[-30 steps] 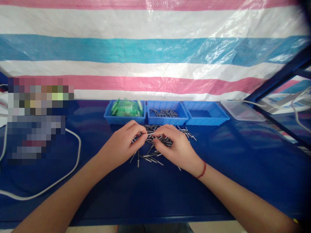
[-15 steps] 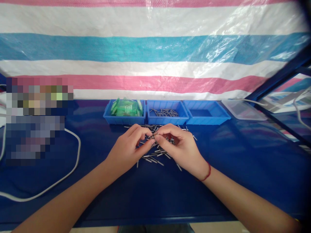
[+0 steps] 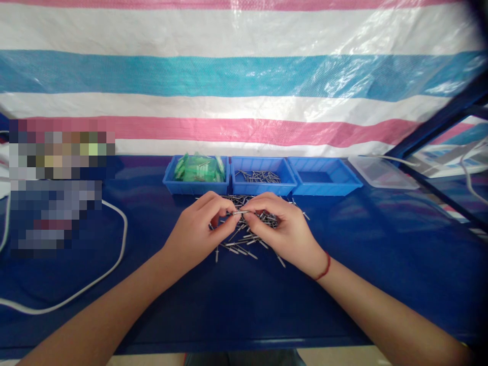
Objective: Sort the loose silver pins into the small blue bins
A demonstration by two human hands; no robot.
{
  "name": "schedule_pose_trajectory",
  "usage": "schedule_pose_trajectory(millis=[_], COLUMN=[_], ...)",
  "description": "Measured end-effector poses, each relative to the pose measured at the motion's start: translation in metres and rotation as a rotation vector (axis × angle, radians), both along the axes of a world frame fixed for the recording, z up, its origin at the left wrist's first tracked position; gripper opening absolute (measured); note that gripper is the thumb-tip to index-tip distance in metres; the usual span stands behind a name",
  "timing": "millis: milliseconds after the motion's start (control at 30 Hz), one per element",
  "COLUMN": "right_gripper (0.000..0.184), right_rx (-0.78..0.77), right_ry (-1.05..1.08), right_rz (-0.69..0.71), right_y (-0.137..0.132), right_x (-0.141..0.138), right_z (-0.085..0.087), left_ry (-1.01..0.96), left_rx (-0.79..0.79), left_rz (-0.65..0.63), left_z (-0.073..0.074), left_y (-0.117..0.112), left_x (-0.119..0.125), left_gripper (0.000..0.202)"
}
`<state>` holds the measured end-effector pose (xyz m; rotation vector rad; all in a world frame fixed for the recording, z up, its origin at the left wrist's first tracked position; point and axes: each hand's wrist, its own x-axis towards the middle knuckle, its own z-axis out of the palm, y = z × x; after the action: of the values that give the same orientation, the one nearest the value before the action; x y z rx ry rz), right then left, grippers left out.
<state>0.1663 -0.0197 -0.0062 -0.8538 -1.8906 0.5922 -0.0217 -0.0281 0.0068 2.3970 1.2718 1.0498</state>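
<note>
A striped sheet [image 3: 244, 76] (pink, white and blue, shiny with light) backs the dark blue table [image 3: 236, 310].

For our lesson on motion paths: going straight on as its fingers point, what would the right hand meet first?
Probably the left hand, just beyond the thin metal rivet the right hand pinches; depth is unclear.

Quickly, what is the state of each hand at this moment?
Left hand: closed, finger and thumb pinching one end of a metal rivet.
Right hand: closed, fingertips on the same rivet's other end.
</note>
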Motion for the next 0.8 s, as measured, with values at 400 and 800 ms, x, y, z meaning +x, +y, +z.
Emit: schedule_pose_trajectory(millis=[400, 800], right_gripper=[0.026, 0.027], right_rx=[0.218, 0.199], right_ry=[-0.348, -0.343], right_rz=[-0.571, -0.460], right_y=[0.052, 0.028], right_x=[0.043, 0.028], right_z=[-0.005, 0.001], left_ry=[0.310, 0.543], left_rx=[-0.098, -0.116], left_rz=[0.067, -0.037], left_z=[0.003, -0.017], left_y=[0.017, 0.029], left_x=[-0.015, -0.024], left_gripper=[0.017, 0.025])
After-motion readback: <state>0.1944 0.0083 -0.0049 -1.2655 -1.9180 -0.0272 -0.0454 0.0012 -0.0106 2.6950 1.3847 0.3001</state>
